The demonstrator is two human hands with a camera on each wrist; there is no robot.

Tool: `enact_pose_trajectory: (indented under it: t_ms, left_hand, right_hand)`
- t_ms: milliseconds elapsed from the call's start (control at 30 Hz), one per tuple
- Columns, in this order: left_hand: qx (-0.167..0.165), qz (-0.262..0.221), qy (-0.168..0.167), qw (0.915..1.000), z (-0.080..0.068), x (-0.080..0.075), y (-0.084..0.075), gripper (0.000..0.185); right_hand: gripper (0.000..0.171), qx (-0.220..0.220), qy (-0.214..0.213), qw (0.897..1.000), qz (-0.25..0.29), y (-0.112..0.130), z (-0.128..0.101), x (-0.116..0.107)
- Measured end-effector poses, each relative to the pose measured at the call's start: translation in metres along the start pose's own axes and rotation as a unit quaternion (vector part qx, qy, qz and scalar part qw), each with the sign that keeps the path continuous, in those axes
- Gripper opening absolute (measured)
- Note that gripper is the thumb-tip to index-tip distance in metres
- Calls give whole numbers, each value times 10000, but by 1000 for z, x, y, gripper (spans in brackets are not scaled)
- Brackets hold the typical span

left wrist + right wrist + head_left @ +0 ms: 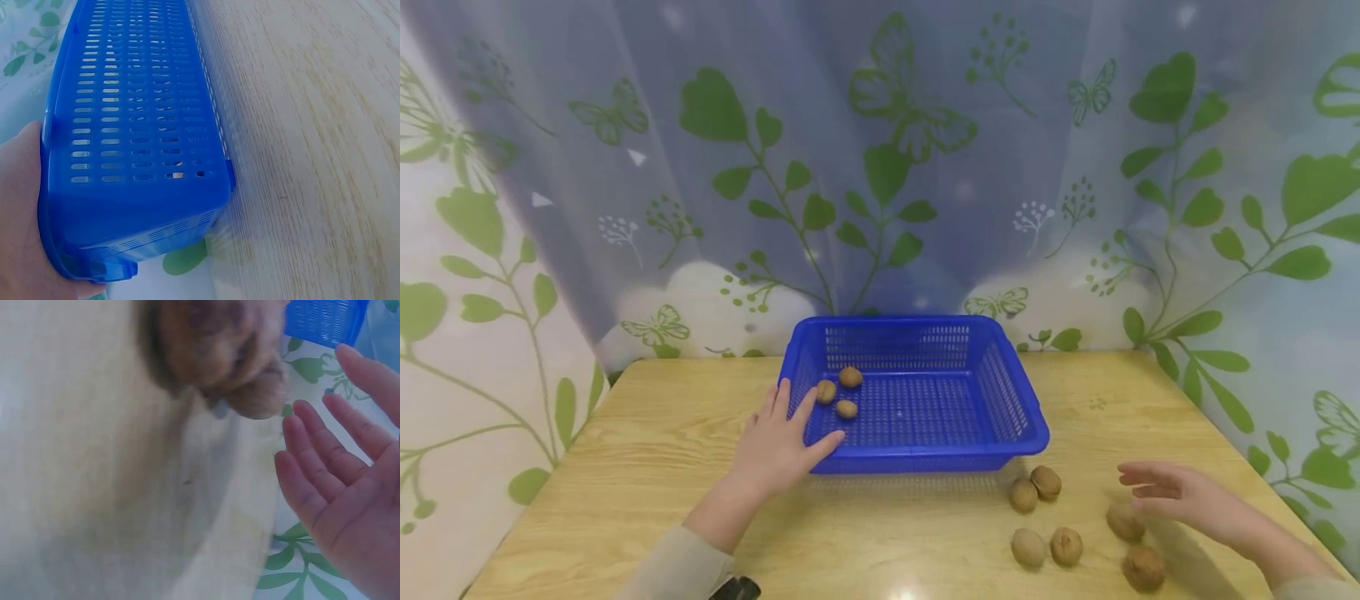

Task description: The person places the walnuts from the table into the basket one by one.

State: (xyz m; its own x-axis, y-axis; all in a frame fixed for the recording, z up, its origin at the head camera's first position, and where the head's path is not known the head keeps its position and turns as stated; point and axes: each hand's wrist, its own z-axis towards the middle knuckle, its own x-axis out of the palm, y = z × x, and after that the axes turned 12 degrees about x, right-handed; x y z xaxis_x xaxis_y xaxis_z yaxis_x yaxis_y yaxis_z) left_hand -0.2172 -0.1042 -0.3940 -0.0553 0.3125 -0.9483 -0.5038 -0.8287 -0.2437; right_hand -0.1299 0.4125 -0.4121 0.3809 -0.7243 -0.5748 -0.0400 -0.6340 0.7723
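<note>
So the left hand point(778, 446) is lying flat with its fingers spread, pressing against the near left corner of the blue basket point(917, 454); the thumb is hooking over the rim and nothing is being pinched. The left wrist view is showing the palm point(22, 219) sitting right against the basket's slotted wall point(134, 125). Inside the basket, three walnuts point(846, 409) are sitting in the left part, just past those fingers. The right hand point(1180, 492) is hovering open over the right side of the worktop point(647, 450), fingers straight and holding nothing, right next to one walnut point(1125, 522). Five more loose walnuts are lying nearby in front of the basket, a pair point(1034, 489) closest to it. A leaf-print curtain point(880, 167) is hanging behind.
</note>
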Motion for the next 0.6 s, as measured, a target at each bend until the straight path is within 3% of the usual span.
enact_pose_trajectory:
  t_ms: [600]
  left_hand:
    - [-35,-20,147,9999,-1,-5,-3,89]
  right_hand:
    - [48,106,3,9989,-449,-19,2,13]
